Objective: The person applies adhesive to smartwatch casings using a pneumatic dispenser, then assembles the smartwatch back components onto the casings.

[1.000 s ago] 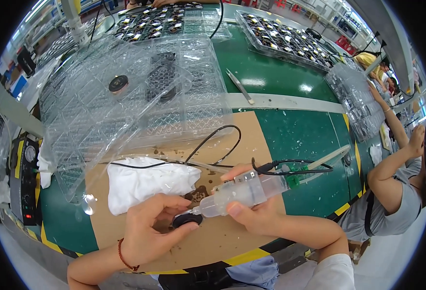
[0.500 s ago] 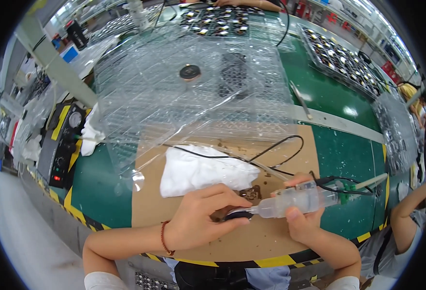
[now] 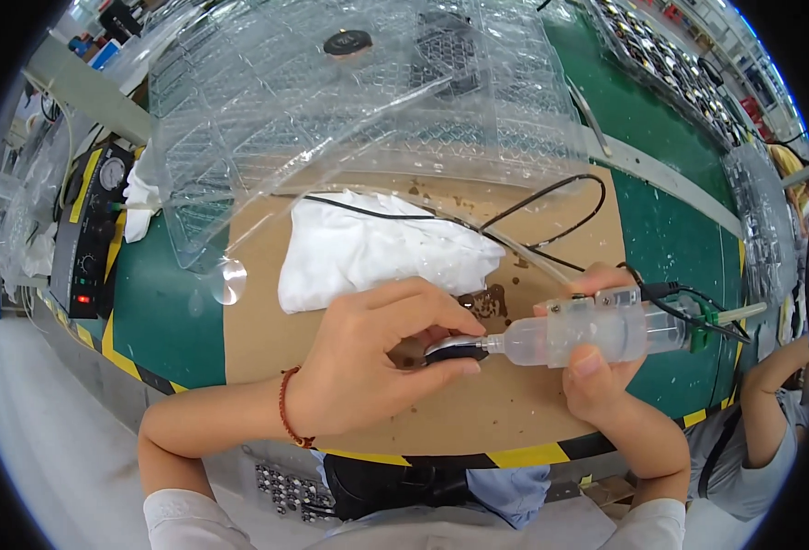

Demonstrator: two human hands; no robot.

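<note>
Head view, frame centre: left hand (image 3: 368, 367) pinches a small dark part (image 3: 450, 348); right hand (image 3: 597, 367) wraps the clear dispenser (image 3: 597, 332). Any wobble could smear adhesive beyond the part.

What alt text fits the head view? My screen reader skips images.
A left hand pinches a small dark part against the tip of a clear syringe-like dispenser held by the right hand, over a brown mat with a white cloth and clear trays.

Clear plastic blister trays (image 3: 349, 101), gridded with small pockets, lie stacked across the far middle of the bench (image 3: 166, 302). More such trays (image 3: 670, 64), filled with dark parts, stand at the far right.
</note>
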